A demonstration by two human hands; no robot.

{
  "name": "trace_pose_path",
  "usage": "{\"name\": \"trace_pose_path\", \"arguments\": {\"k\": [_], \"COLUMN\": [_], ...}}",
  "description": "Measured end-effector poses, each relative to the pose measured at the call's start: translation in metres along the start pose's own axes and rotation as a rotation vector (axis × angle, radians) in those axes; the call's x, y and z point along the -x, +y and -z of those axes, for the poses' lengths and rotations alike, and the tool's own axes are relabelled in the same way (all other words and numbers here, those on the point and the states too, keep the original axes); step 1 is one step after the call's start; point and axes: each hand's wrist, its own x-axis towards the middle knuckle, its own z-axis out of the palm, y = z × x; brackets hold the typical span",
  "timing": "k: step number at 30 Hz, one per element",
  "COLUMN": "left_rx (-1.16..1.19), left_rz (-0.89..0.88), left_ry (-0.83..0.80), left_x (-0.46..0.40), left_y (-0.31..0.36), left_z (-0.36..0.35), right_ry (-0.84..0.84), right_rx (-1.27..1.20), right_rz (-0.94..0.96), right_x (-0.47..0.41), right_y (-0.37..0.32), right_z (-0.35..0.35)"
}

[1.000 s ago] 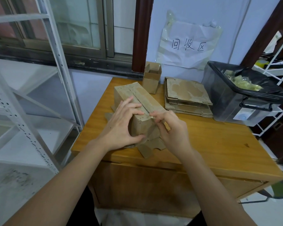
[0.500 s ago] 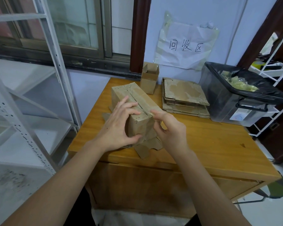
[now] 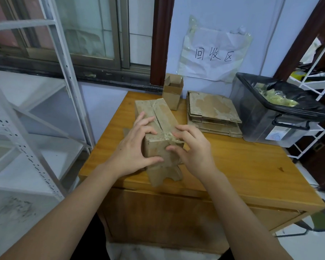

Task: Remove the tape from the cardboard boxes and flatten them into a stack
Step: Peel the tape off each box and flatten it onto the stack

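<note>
Your left hand [image 3: 134, 149] held the near end of the cardboard box [image 3: 159, 128] on the desk [image 3: 251, 166], its grip curled round the left corner, thumb on the front face. Your right hand [image 3: 192, 149] pinched the clear tape [image 3: 172, 136] at the box's top right edge. Behind lay the flattened stack [image 3: 213, 113] and a small upright box [image 3: 172, 93], beside the black-lined bin [image 3: 281, 117].
</note>
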Motion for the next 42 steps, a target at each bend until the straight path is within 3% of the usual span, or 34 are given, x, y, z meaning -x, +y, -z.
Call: {"name": "trace_pose_path", "arguments": {"k": [7, 14, 20, 24, 28, 34, 36, 42], "left_rx": [0.015, 0.012, 0.006, 0.003, 0.013, 0.029, 0.024, 0.016], "left_rz": [0.042, 0.011, -0.009, 0.007, 0.014, 0.016, 0.014, 0.027], "left_ry": [-0.017, -0.032, -0.01, -0.033, -0.03, -0.038, -0.04, -0.046], "left_x": [0.0, 0.001, 0.001, -0.001, -0.002, -0.001, -0.001, -0.001], "left_y": [0.001, -0.002, -0.003, -0.005, -0.006, -0.007, -0.007, -0.005], "left_z": [0.002, 0.001, -0.002, 0.002, 0.002, 0.003, 0.003, 0.005], "right_ry": [0.052, -0.095, 0.03, 0.082, 0.073, -0.096, -0.13, -0.031], "right_rx": [0.027, -0.175, 0.059, 0.136, 0.084, -0.14, -0.096, -0.003], "right_rz": [0.05, -0.064, -0.078, 0.044, 0.039, -0.049, -0.051, -0.102], "right_x": [0.003, 0.016, 0.004, -0.001, 0.0, 0.01, 0.011, 0.006], "right_y": [-0.001, -0.011, -0.017, -0.012, -0.008, -0.01, -0.014, -0.016], "right_z": [0.003, 0.005, -0.012, -0.008, -0.004, 0.006, 0.01, 0.008]}}
